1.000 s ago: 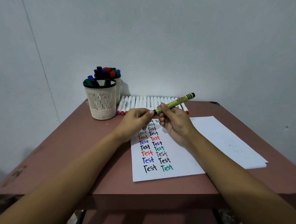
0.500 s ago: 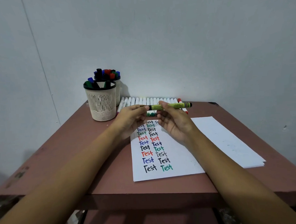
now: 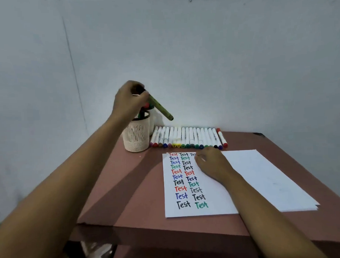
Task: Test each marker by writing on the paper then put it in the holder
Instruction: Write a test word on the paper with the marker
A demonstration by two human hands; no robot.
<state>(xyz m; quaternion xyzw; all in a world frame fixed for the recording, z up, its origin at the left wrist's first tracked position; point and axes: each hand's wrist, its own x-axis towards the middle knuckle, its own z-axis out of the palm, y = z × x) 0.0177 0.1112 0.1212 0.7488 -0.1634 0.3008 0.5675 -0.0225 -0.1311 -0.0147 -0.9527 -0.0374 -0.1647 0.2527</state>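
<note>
The green marker is held tilted over the holder, far left, by the left hand, fingers clamped on it; the right hand is rested empty, loosely curled, on the part-filled paper; the far row of markers is judged untested.

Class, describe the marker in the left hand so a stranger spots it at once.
On the brown table, find the cream mesh holder at the back left. Above it the left hand holds one marker tilted in the air. Its barrel is olive green; the row lying nearby is white.
</note>
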